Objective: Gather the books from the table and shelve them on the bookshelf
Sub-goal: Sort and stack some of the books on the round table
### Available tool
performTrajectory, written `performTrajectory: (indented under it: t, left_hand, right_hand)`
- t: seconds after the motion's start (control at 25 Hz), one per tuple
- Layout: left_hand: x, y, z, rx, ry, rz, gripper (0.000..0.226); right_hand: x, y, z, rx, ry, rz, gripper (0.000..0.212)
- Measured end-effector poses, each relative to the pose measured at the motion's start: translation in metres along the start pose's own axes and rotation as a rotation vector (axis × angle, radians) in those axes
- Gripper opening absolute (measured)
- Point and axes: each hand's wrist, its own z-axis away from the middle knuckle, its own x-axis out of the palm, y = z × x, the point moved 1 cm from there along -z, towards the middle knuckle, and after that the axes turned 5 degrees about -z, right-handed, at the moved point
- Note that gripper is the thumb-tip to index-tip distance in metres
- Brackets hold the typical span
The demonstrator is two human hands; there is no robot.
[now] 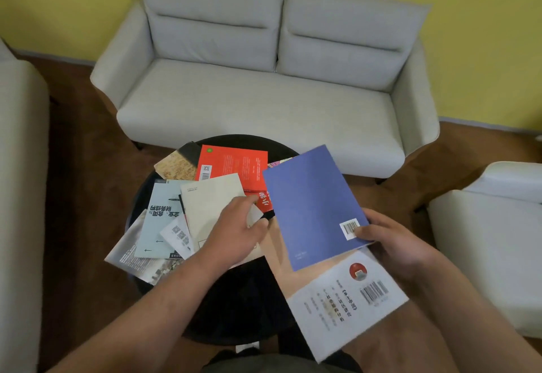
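Several books lie scattered on a round black table [234, 308]. My right hand [390, 243] grips a blue book [311, 205] by its near corner, lifted above a white and tan book [337, 299] that juts over the table's near right edge. My left hand [234, 235] rests fingers-down on a cream book [211, 202] in the middle of the pile; whether it grips the book is unclear. A red book [231, 167], a pale blue book [159, 220], a brown patterned book [179, 164] and a grey booklet [132, 258] lie around it. No bookshelf is in view.
A light grey two-seat sofa [264, 85] stands behind the table against a yellow wall. A cream armchair [20, 167] is at the left and a white one [492, 226] at the right. The floor is brown carpet.
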Motion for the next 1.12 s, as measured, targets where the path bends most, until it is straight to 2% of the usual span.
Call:
performTrajectory:
  t: [0.08,0.16,0.32,0.4,0.56,0.72,0.84,0.96,1.04,1.12]
  left_hand:
    - [-0.009,0.0,-0.014,-0.113,-0.21,0.17,0.024]
    - [-0.017,-0.004,-0.016,-0.233,-0.364,0.362,0.018]
    - [-0.034,-0.015,-0.006,-0.335,-0.409,0.628,0.015]
    - [-0.038,-0.022,0.002,-0.356,-0.401,0.707,0.021]
    - [-0.04,-0.053,0.029,-0.473,-0.163,0.919,0.027]
    - [-0.037,-0.084,0.057,-0.601,0.061,1.053,0.034]
    - [-0.022,-0.091,0.065,-0.602,0.263,1.174,0.048]
    - [-0.005,-0.092,0.063,-0.638,0.424,1.311,0.056]
    - [0.006,-0.094,0.059,-0.708,0.502,1.338,0.053]
    - [0.012,-0.094,0.059,-0.793,0.553,1.219,0.037]
  right_hand:
    - [0.0,-0.009,-0.008,-0.006,-0.095,-0.029,0.046]
    - [0.003,-0.014,-0.017,-0.014,-0.127,-0.044,0.051]
    - [0.016,-0.018,-0.03,-0.023,-0.109,-0.119,0.045]
    - [0.023,-0.02,-0.039,-0.022,-0.106,-0.125,0.043]
    - [0.025,-0.033,-0.067,-0.061,-0.009,-0.267,0.049]
    - [0.027,-0.039,-0.082,-0.108,0.08,-0.28,0.027]
    - [0.04,-0.023,-0.085,-0.061,0.096,-0.299,0.017]
    - [0.056,-0.003,-0.088,-0.022,0.075,-0.327,0.017]
    - [0.064,0.005,-0.09,-0.009,0.094,-0.3,0.018]
    - [0.07,0.007,-0.092,-0.001,0.141,-0.243,0.015]
